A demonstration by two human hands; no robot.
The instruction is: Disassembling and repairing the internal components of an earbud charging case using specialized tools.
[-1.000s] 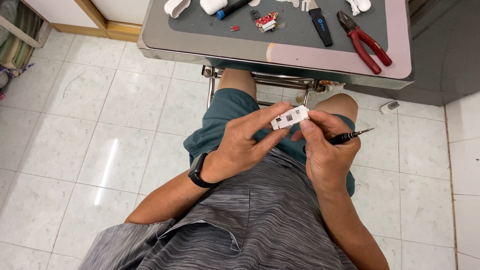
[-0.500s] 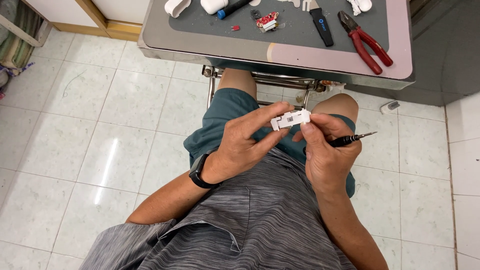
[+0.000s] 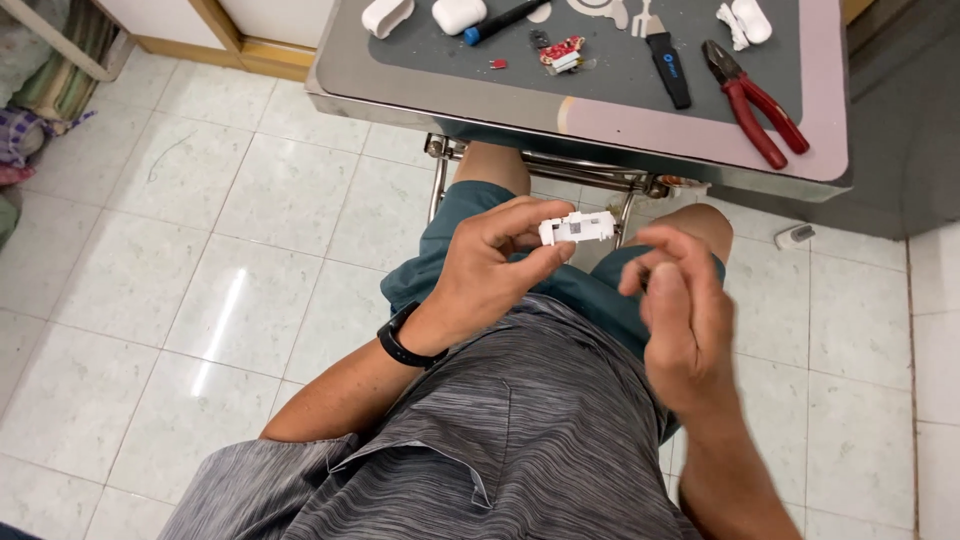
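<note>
My left hand (image 3: 495,262) holds a small white plastic casing (image 3: 577,228) between thumb and fingertips, above my lap. A black band sits on that wrist. My right hand (image 3: 680,310) hovers just right of the casing, not touching it. It is blurred, with its back toward the camera and its fingers loosely curled. No tool shows in it, and its palm is hidden.
A grey work mat (image 3: 620,95) on the table ahead carries red-handled pliers (image 3: 755,105), a black-handled tool (image 3: 668,65), white case shells (image 3: 458,14), a blue-tipped pen (image 3: 500,20) and a small red circuit part (image 3: 562,52). A small white object (image 3: 795,236) lies on the tiled floor.
My right hand has pulled away from the casing to the right and down. The black screwdriver it held is out of sight. My left hand still holds the casing.
</note>
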